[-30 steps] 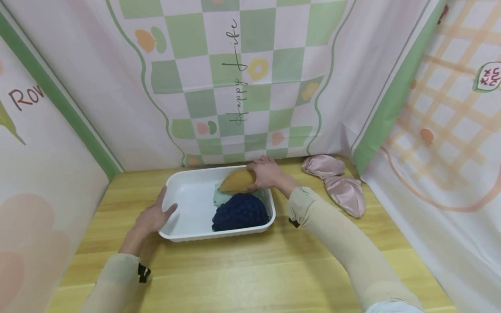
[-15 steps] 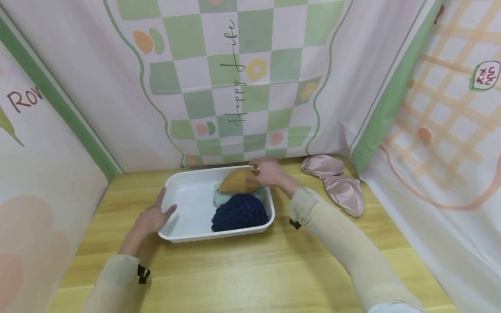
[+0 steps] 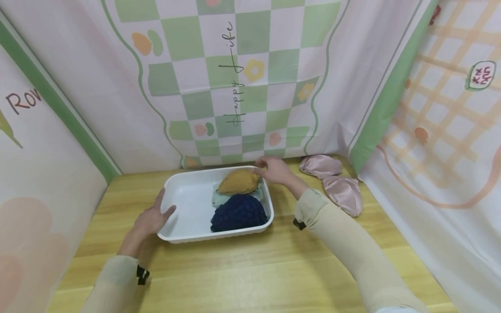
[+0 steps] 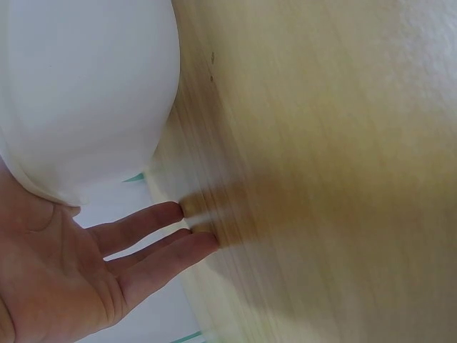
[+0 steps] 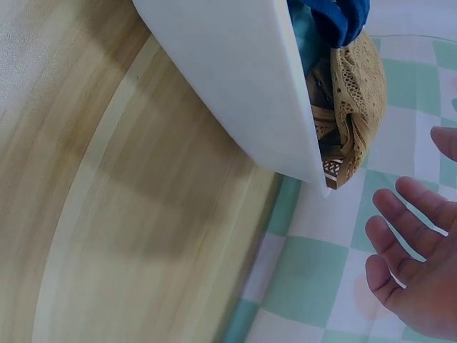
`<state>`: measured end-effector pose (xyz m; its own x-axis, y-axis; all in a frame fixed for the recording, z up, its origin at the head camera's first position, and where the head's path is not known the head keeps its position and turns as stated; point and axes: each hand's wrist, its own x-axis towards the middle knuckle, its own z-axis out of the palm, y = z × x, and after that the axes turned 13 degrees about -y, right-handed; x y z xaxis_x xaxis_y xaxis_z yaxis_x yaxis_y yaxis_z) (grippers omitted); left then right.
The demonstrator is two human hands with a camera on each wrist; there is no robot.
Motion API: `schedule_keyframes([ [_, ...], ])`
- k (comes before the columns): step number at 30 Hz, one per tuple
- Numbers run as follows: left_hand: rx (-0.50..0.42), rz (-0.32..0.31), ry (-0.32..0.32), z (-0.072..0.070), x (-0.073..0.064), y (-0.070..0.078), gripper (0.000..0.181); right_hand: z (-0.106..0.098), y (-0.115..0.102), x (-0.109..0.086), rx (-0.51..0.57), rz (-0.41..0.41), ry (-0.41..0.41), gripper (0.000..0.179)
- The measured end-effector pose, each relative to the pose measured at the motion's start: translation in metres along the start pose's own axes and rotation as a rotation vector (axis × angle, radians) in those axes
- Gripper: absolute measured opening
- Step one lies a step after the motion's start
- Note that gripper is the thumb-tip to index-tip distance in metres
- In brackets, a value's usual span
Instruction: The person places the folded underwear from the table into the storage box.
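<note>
A white tray (image 3: 187, 208) holds folded bras at its right end. The mustard lace bra (image 3: 236, 181) lies at the back on a pale mint one (image 3: 217, 200), and a navy bra (image 3: 239, 214) sits in front. My left hand (image 3: 150, 218) rests at the tray's left rim, thumb over the edge; in the left wrist view its fingers (image 4: 161, 264) extend straight outside the wall down to the table. My right hand (image 3: 276, 170) is over the far right corner beside the mustard bra, holding nothing. The right wrist view shows its fingers (image 5: 407, 232) loosely bent and apart from the lace.
A pink satin bra (image 3: 342, 193) lies spread on the wooden table (image 3: 250, 269), right of the tray near the back. A checked curtain (image 3: 250, 100) hangs close behind the tray's far edge, with more curtains at both sides.
My right hand has let go of the mustard bra and drawn back to the right, off the fabric. The bra stays in the tray; my left hand holds its place at the rim.
</note>
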<state>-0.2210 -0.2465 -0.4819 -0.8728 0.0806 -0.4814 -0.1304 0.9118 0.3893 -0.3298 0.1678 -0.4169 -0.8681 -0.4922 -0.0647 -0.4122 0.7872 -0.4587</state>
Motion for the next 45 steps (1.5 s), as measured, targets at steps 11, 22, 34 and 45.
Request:
schedule_keyframes([
  [11,0.010,0.004,0.003,0.000,0.000,0.001,0.088,-0.005,0.010,-0.009,0.159,0.031,0.009,0.040],
  [22,-0.007,-0.012,-0.006,-0.001,-0.001,0.001,0.089,-0.015,0.015,-0.024,0.362,0.088,-0.072,0.054],
  [34,-0.002,-0.003,-0.003,0.002,0.002,-0.003,0.089,-0.019,0.024,-0.035,0.467,0.135,-0.105,0.060],
  [45,0.022,0.032,0.029,0.002,0.001,-0.003,0.088,-0.027,0.028,-0.047,0.505,0.144,-0.089,0.060],
])
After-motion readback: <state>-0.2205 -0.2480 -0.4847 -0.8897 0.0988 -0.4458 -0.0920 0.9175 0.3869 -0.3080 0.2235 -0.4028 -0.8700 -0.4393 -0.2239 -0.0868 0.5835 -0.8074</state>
